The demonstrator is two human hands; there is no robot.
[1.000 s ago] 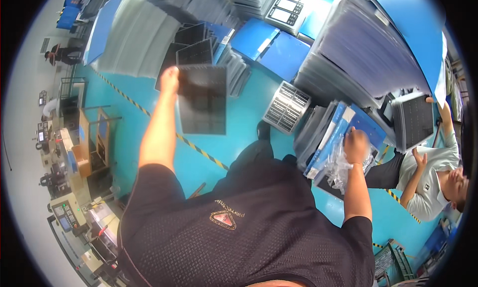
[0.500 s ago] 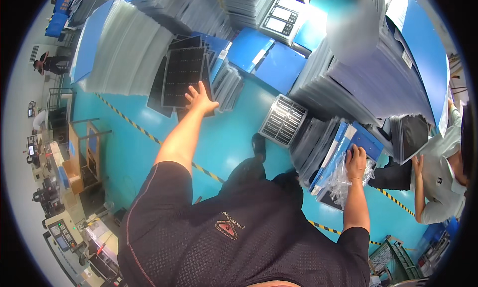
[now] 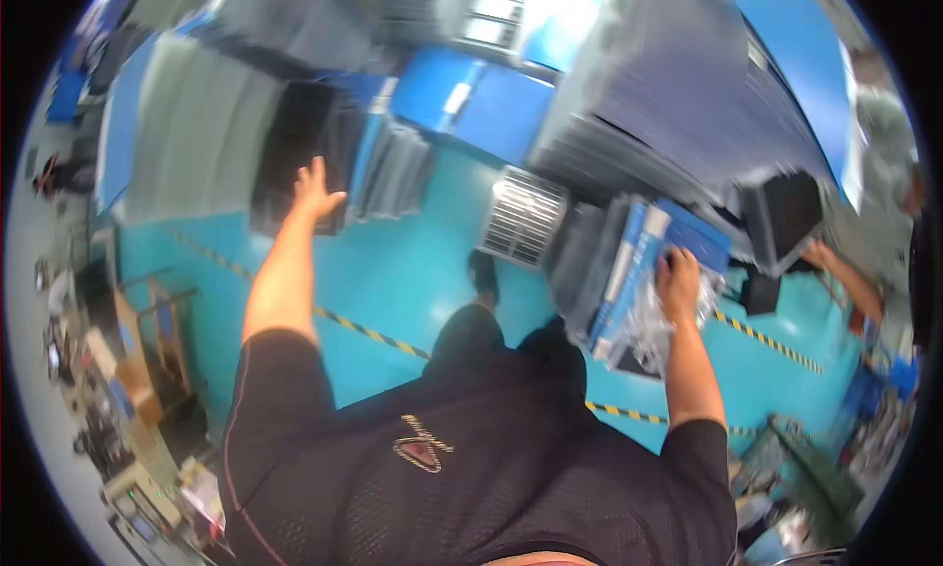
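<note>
Black tray (image 3: 295,153) lies on stack ahead-left. Our left hand (image 3: 316,191) spread wide, empty, just beside tray edge. Our right hand (image 3: 678,276) grips crinkled clear plastic wrap (image 3: 653,320) on blue-edged pile (image 3: 629,271), right.

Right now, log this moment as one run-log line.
left hand: open, empty, by black tray stack | right hand: on clear plastic bag atop blue box | floor: teal

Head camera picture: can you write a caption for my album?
Left hand open by stacked black trays, right hand on crinkly clear plastic.
</note>
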